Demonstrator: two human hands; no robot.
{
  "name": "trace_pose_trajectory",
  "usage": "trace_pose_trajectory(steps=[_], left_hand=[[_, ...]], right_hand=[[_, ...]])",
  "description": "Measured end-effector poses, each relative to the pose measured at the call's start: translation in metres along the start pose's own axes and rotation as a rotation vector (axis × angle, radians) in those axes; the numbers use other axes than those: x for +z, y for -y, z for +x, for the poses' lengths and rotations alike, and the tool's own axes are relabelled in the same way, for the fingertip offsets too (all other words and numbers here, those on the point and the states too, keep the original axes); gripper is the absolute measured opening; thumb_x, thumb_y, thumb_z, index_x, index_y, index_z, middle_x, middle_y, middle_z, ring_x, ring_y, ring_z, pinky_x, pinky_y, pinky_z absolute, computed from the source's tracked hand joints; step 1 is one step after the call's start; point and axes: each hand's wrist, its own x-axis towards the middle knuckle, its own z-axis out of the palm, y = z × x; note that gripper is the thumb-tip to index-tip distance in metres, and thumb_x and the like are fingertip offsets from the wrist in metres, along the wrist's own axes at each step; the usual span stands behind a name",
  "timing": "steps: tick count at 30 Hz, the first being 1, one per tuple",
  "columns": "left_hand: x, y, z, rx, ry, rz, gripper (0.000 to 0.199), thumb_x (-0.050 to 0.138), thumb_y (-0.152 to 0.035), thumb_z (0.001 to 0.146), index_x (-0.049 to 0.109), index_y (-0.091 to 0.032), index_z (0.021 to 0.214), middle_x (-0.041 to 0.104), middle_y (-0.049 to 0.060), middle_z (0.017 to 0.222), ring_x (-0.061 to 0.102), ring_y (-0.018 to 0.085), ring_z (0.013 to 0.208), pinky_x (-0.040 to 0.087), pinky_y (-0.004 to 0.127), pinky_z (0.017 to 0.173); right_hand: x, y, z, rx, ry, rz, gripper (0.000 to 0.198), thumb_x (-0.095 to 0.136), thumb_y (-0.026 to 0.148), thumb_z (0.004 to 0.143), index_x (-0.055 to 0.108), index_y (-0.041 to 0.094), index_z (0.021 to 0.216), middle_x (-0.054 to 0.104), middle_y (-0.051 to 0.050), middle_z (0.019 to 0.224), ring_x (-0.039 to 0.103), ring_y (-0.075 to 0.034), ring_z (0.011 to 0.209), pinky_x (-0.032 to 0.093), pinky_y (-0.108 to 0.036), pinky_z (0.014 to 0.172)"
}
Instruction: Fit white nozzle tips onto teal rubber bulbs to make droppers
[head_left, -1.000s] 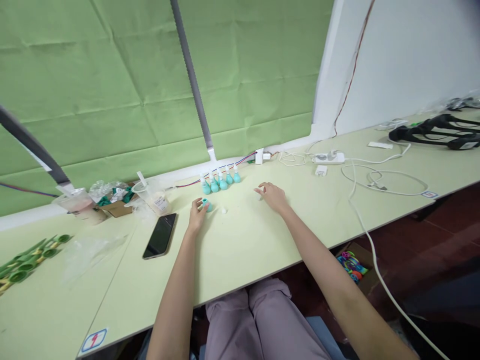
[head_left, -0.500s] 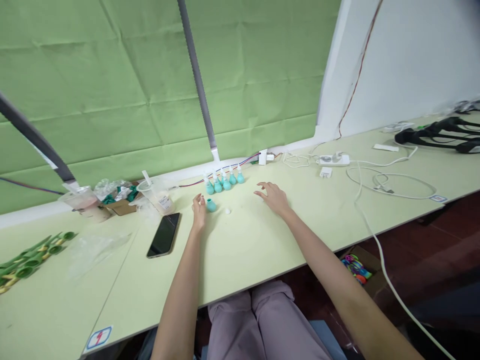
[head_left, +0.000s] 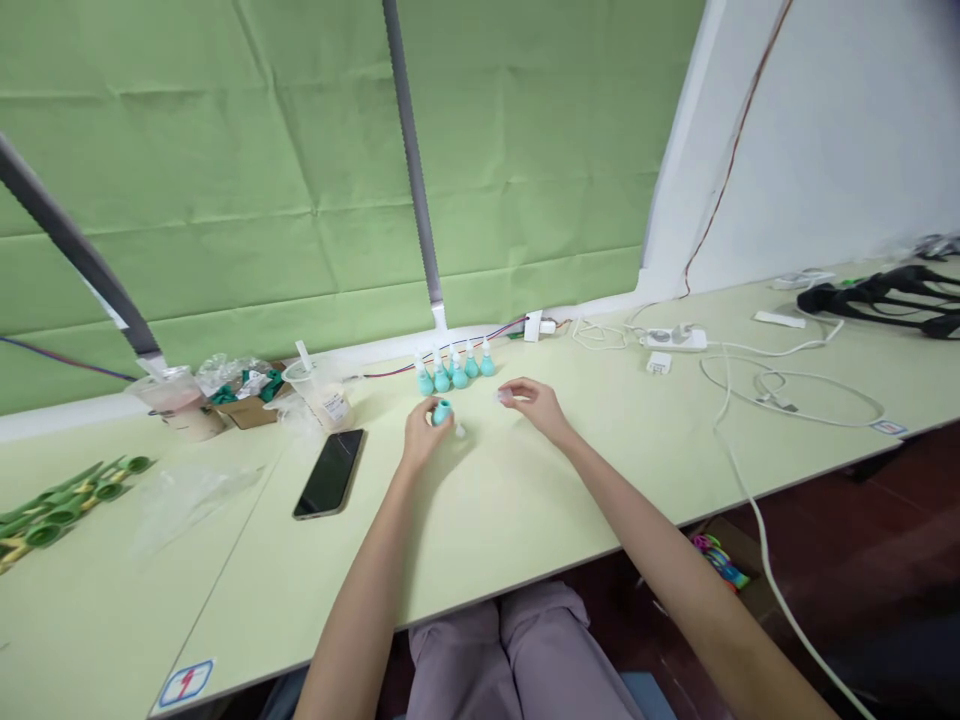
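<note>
My left hand [head_left: 424,436] is closed around a small turquoise squeeze bulb [head_left: 442,411], tilted with its open neck upward. Just right of it, a small white piece [head_left: 460,431] lies on the table. My right hand [head_left: 531,404] hovers to the right, thumb and fingers pinched together. A pale spot shows at its fingertips, too small to make out. Behind the hands stand several turquoise bulbs with white nozzle tips [head_left: 460,374], grouped upright.
A phone [head_left: 330,474] lies left of my left arm. Behind it are a plastic cup [head_left: 319,393], a cardboard box [head_left: 247,408] and another cup [head_left: 182,402]. Green-and-yellow tubular pieces [head_left: 71,505] lie far left. A power strip [head_left: 675,339] and loose white cables [head_left: 795,412] are at right.
My left hand has taken hold of the turquoise bulb and lifted and tilted it. My right hand has moved slightly left, its fingers coming together. The view has shifted slightly.
</note>
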Motion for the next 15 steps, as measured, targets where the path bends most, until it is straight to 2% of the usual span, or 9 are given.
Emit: trace_pose_trajectory(steps=[3, 6, 11, 15], left_hand=[[0.009, -0.022, -0.006, 0.082, 0.094, 0.062, 0.017, 0.053, -0.028, 0.072, 0.061, -0.021, 0.086, 0.062, 0.001, 0.082, 0.054, 0.017, 0.081, 0.041, 0.028, 0.076], [0.015, -0.033, -0.012, 0.145, 0.136, 0.113, 0.020, 0.050, -0.035, 0.078, 0.061, -0.021, 0.088, 0.062, 0.001, 0.079, 0.054, 0.016, 0.078, 0.040, 0.027, 0.072], [0.015, -0.037, -0.016, 0.238, 0.107, 0.308, 0.026, 0.044, -0.041, 0.084, 0.059, -0.021, 0.093, 0.063, 0.002, 0.083, 0.053, 0.018, 0.080, 0.037, 0.030, 0.072], [0.014, -0.042, -0.018, 0.301, 0.069, 0.511, 0.027, 0.041, -0.039, 0.086, 0.057, -0.018, 0.091, 0.063, 0.005, 0.080, 0.052, 0.019, 0.080, 0.037, 0.031, 0.069]], right_hand=[[0.015, 0.008, -0.006, -0.013, 0.031, 0.098, 0.028, 0.069, 0.034, 0.063, 0.060, 0.018, 0.084, 0.064, -0.004, 0.091, 0.060, -0.016, 0.085, 0.049, -0.029, 0.071], [0.020, 0.010, -0.009, -0.005, 0.075, 0.048, 0.026, 0.068, 0.035, 0.064, 0.060, 0.018, 0.082, 0.064, -0.004, 0.086, 0.059, -0.015, 0.076, 0.048, -0.026, 0.062], [0.017, 0.005, -0.008, 0.028, 0.109, 0.049, 0.025, 0.070, 0.035, 0.062, 0.063, 0.017, 0.078, 0.063, -0.003, 0.076, 0.057, -0.015, 0.071, 0.047, -0.025, 0.054], [0.018, 0.003, -0.008, 0.032, 0.125, 0.118, 0.027, 0.070, 0.036, 0.062, 0.067, 0.017, 0.081, 0.062, -0.003, 0.076, 0.056, -0.013, 0.067, 0.049, -0.027, 0.059]])
